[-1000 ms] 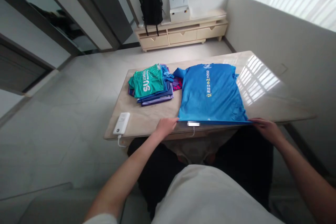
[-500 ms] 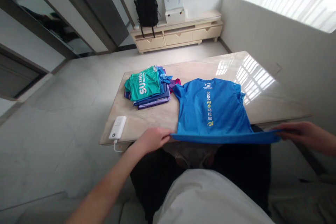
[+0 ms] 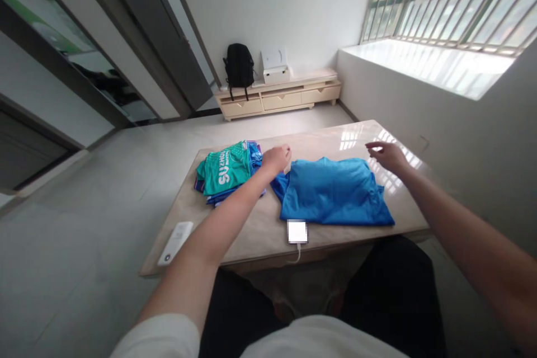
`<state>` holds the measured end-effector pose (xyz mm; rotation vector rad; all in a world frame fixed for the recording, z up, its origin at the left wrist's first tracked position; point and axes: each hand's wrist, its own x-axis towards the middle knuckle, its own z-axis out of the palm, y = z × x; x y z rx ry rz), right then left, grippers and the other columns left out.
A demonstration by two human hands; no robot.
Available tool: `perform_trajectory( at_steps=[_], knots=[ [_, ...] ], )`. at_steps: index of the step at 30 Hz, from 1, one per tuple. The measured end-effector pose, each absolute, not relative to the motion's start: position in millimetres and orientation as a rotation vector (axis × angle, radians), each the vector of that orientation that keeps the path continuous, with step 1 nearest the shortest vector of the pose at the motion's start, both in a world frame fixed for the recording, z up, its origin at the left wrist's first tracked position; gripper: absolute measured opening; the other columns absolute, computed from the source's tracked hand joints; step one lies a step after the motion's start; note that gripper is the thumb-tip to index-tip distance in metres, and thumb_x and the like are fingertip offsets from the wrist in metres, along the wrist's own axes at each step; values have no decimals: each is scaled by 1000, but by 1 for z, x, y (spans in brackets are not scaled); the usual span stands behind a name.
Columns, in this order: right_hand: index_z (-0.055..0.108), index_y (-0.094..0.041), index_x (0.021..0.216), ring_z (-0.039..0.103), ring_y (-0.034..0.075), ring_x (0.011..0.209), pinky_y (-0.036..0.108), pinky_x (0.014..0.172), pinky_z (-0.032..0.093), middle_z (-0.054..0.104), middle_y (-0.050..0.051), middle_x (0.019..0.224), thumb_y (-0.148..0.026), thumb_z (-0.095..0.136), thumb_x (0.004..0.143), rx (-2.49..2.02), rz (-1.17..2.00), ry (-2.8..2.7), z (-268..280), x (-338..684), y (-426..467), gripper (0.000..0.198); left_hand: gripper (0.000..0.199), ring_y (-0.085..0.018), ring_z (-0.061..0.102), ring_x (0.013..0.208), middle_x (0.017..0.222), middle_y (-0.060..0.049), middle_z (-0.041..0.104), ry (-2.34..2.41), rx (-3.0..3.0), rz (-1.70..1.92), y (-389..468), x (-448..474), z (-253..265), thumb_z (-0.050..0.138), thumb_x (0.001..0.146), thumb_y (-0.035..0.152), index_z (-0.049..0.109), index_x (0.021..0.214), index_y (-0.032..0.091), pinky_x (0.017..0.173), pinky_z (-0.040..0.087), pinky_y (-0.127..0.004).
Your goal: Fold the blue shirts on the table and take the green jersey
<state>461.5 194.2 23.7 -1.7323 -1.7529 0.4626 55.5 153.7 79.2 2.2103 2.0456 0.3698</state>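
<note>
The blue T-shirt [image 3: 331, 193] lies on the table, folded over so that its lower half covers the printed front. Its left sleeve pokes out beside the fold. Over the shirt's upper left corner is my left hand [image 3: 277, 160], fingers loosely bent and apart from the thumb, with no cloth seen in it. My right hand [image 3: 386, 156] hovers past the upper right corner, thumb and fingers parted and holding nothing. To the left sits a stack of folded clothes with a green printed shirt [image 3: 226, 169] on top; my left forearm hides part of it.
On the marble-look table [image 3: 251, 235] are a white power bank [image 3: 176, 241] at the left edge and a pixelated white square [image 3: 297, 231] with a cable at the front. Beyond stands a low cabinet [image 3: 281, 102] bearing a black backpack [image 3: 239, 66] and white box [image 3: 276, 74].
The shirt's hem has gone from the table's front edge up to the collar, covering the print. Both hands moved forward and let go. The view tilted up, and the white square came into sight.
</note>
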Motion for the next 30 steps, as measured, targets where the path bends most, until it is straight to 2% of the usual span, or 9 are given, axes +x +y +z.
perform_trajectory(
  at_steps=[4, 9, 13, 18, 24, 30],
  knots=[
    [83, -27, 105, 76, 19, 88, 28, 79, 56, 81, 2, 108, -31, 70, 84, -1832, 539, -1798, -56, 471, 115, 25, 18, -25, 72, 103, 108, -9, 78, 1901, 2156, 275, 75, 44, 0, 62, 99, 32, 78, 99, 23, 84, 49, -31],
    [82, -19, 103, 74, 29, 78, 35, 67, 51, 79, 10, 80, -47, 60, 83, -2168, 552, -1579, -120, 511, 31, 41, 16, -24, 72, 103, 112, -11, 77, 1956, 1900, 317, 5, 9, -68, 62, 98, 26, 76, 105, 20, 83, 48, -29],
    [79, -17, 90, 74, 32, 80, 37, 68, 51, 79, 14, 85, -56, 61, 80, -2294, 570, -1445, -142, 518, 15, 43, 20, -22, 73, 95, 100, -11, 78, 2011, 1611, 413, 4, 2, -102, 66, 98, 31, 74, 106, 14, 82, 50, -29],
    [76, -16, 89, 73, 31, 73, 40, 71, 55, 75, 13, 73, -58, 64, 79, -2306, 624, -1281, -153, 503, 23, 45, 28, -17, 70, 79, 93, -6, 75, 1983, 1334, 517, 20, 7, -128, 69, 99, 40, 71, 101, 12, 78, 57, -33],
    [73, -18, 87, 74, 31, 79, 42, 79, 58, 73, 10, 71, -51, 77, 75, -2236, 685, -1069, -156, 497, 27, 36, 31, -19, 71, 90, 102, -5, 73, 1890, 1162, 648, 25, 9, -135, 68, 100, 43, 70, 105, 13, 84, 61, -38],
    [69, -14, 104, 70, 16, 79, 35, 78, 61, 73, 4, 91, -47, 69, 96, -2053, 841, -849, -158, 493, 23, 34, 28, -19, 71, 94, 109, -7, 72, 1805, 979, 777, 25, 14, -134, 68, 100, 39, 69, 113, 13, 84, 62, -38]
  ],
)
